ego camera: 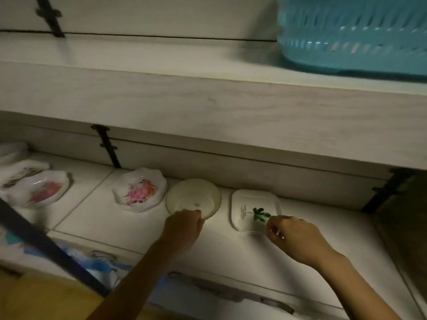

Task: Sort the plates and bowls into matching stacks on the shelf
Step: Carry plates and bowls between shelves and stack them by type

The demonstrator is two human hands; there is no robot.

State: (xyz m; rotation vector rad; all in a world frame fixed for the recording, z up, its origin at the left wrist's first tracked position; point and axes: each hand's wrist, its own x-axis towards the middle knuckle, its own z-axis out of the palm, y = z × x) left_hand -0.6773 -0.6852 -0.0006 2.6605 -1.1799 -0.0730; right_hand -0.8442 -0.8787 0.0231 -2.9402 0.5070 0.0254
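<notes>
On the white tiled lower shelf (pixel 97 218) a round cream plate (pixel 193 196) lies in the middle, and my left hand (pixel 183 225) grips its near rim. To its right sits a square white plate with a green leaf print (pixel 250 209); my right hand (pixel 291 232) pinches its near right edge. Left of the round plate stands a stack of scalloped bowls with pink flowers (pixel 139 189). At the far left, another flowered scalloped bowl (pixel 40 188) rests against more white dishes (pixel 13 162), which are partly cut off by the frame.
A thick wooden upper shelf (pixel 208 107) overhangs the lower one, carrying a turquoise plastic basket (pixel 351 35) at the right. Black brackets (pixel 107 146) stand against the back wall. A dark bar (pixel 46 245) crosses the lower left. Drawer handles (pixel 275 304) show below the shelf's front.
</notes>
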